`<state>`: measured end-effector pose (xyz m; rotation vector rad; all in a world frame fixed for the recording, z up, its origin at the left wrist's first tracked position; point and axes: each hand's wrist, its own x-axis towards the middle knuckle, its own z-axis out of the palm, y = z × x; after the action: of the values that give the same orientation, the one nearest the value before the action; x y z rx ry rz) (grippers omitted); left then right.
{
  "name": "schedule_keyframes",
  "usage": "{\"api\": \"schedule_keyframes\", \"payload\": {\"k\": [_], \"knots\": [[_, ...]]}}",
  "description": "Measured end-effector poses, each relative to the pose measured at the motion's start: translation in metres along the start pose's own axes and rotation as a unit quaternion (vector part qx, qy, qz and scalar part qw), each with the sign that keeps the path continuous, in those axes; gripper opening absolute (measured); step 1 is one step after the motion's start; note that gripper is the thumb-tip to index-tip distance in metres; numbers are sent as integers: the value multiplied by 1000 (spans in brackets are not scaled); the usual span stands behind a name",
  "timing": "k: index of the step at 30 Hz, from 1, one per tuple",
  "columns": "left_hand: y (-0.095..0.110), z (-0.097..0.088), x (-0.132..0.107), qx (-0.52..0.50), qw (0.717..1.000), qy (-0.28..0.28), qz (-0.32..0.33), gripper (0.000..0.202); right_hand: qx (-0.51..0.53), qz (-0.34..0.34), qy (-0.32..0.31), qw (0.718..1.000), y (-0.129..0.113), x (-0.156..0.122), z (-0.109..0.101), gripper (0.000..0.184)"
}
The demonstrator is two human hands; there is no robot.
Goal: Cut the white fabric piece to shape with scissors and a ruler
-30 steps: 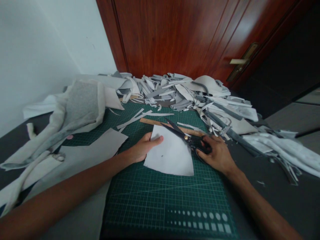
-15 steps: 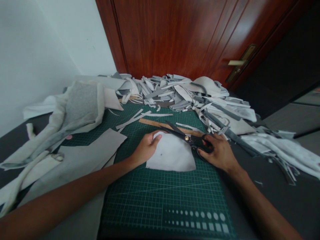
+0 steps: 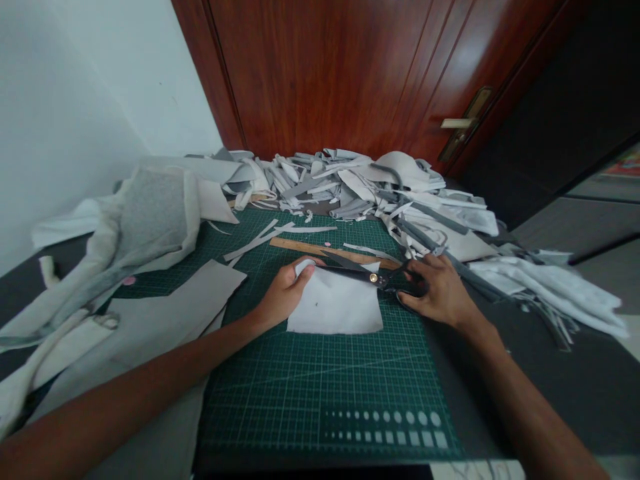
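Note:
My left hand (image 3: 289, 287) pinches the upper left corner of a small white piece of fabric (image 3: 340, 307) above the green cutting mat (image 3: 320, 380). My right hand (image 3: 440, 290) is wrapped round the handles of black scissors (image 3: 373, 278). Their blades are parted and lie along the fabric's top edge, pointing toward my left fingers. A small dark mark shows on the fabric. Just beyond the blades, a wooden ruler (image 3: 295, 247) lies on the mat, partly hidden by the scissors and my left hand.
Thin cut strips (image 3: 260, 237) lie past the ruler. A heap of white and grey scraps (image 3: 325, 180) lines the back and right. Thick folded fabric (image 3: 157, 207) and large flat pieces (image 3: 165, 320) cover the left. A brown door (image 3: 320, 73) stands behind.
The scissor blades have shifted along the fabric's top edge, and the fabric lies a little flatter. A pink spot now shows beyond the ruler. The whole view has moved slightly.

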<state>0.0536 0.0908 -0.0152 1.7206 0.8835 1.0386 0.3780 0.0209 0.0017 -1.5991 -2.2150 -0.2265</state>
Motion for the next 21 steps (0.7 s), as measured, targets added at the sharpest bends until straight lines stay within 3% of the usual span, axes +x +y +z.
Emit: {"api": "schedule_keyframes", "payload": {"k": [21], "knots": [[-1, 1, -2, 16, 999, -22, 40, 22, 13, 20, 4, 1000, -6, -3, 3, 34]]}}
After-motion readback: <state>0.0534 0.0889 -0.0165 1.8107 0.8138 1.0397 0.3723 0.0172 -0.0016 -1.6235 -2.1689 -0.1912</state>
